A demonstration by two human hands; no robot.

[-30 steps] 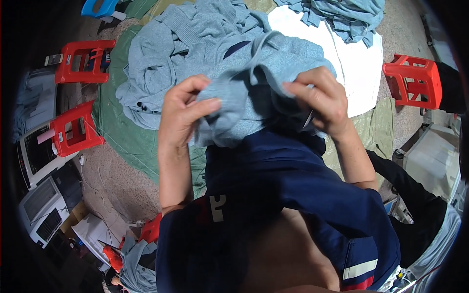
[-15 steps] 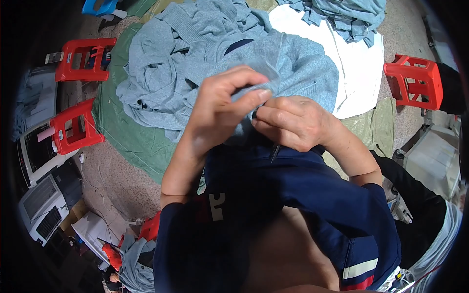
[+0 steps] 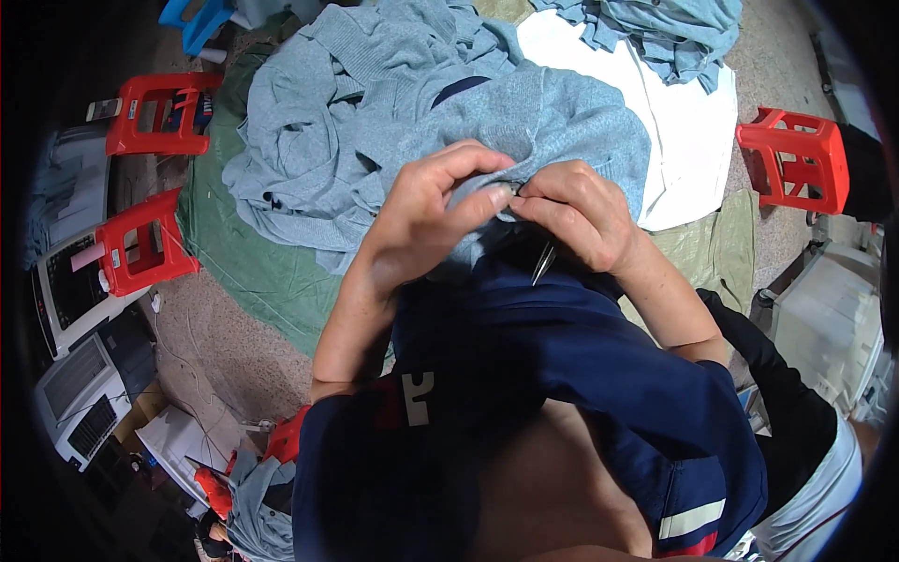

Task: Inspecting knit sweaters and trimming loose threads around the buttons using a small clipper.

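A light grey-blue knitted garment (image 3: 581, 112) lies bunched before me, its edge drawn up toward my lap. My left hand (image 3: 435, 201) pinches that edge between thumb and fingers. Close beside it, my right hand (image 3: 581, 211) is closed, its fingertips at the same edge, almost touching the left thumb. Out from under the right palm pokes a slim, pointed metal tool (image 3: 543, 263), which looks like thread snips; the rest of it is hidden by the hand. Something small and dark shows between the fingertips, too small to name.
More grey-blue knits (image 3: 309, 140) are heaped on a green sheet (image 3: 253, 272), and another pile (image 3: 670, 33) lies on a white sheet (image 3: 698, 159). Red stools (image 3: 145, 245) stand at left, another red stool (image 3: 796, 155) at right. At lower right is a person's black sleeve (image 3: 749, 347).
The garment's edge has settled lower between my hands. My right hand has shifted slightly up and right, and the metal tool's tip shows more. The black sleeve at right has moved.
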